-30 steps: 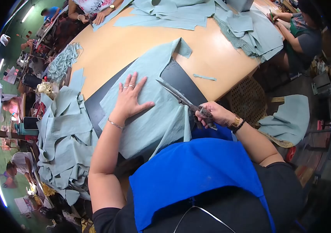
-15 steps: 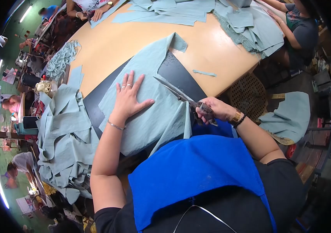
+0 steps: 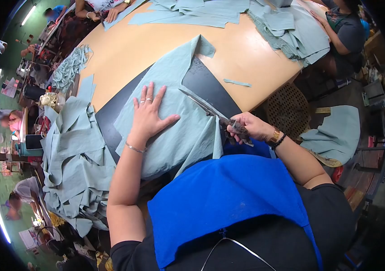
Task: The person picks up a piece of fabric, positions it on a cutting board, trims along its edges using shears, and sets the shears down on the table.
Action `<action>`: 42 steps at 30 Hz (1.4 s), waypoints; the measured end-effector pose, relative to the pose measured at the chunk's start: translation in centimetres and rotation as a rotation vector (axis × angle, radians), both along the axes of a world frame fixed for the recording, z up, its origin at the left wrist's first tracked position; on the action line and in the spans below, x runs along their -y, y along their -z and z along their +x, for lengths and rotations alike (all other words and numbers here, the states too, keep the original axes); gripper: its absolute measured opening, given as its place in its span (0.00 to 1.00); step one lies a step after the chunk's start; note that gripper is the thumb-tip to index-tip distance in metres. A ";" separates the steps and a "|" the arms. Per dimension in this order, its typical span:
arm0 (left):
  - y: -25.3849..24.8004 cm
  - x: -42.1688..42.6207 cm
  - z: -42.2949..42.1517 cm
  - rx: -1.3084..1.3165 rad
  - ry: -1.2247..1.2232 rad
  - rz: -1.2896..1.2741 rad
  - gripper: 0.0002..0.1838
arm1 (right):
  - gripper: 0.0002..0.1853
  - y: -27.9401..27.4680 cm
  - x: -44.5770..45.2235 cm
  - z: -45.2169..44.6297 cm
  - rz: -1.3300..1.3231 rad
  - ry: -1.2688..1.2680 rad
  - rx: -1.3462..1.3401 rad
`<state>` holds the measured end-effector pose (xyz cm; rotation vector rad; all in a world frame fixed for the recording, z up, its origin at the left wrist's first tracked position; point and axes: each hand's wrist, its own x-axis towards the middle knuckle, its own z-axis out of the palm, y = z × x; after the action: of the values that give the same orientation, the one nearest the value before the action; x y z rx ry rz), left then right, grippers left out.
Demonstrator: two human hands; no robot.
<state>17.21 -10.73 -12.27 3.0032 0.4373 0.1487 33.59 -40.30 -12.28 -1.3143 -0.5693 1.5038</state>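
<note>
My left hand (image 3: 151,113) lies flat, fingers spread, on a pale grey-green piece of fabric (image 3: 174,140). That fabric rests over a dark board (image 3: 201,79), its far corner folded over and its near part hanging in folds toward my blue apron (image 3: 228,198). In my right hand (image 3: 251,126) are scissors (image 3: 201,103), their handles wrapped in dark cloth. The blades point to the far left and lie along the fabric's right edge, near my left fingers. Whether the blades are fully closed is hard to make out.
A heap of fabric pieces (image 3: 77,158) lies at left, with tangled strips (image 3: 70,65) beyond. More cut fabric (image 3: 287,31) covers the table's far side. A narrow scrap (image 3: 237,83) lies at right. A woven chair (image 3: 287,106) stands beside the table; other people work around it.
The view has shifted very slightly. Both hands, the scissors and the fabric keep almost the same places.
</note>
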 end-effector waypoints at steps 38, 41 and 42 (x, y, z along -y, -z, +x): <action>0.2 4.6 -1.5 0.017 -0.202 -0.010 0.55 | 0.13 -0.8 0.1 -0.4 0.020 0.010 0.004; -0.3 5.9 -1.6 -0.016 -0.233 -0.008 0.54 | 0.13 -0.4 -0.1 -0.1 -0.036 0.002 -0.010; -0.2 6.2 -1.6 -0.014 -0.237 -0.013 0.54 | 0.13 -0.4 -0.2 -0.1 -0.029 0.025 -0.017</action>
<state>15.56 -16.89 -12.03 2.9318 0.7924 0.1418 33.45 -40.13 -11.86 -1.3256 -0.5199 1.5064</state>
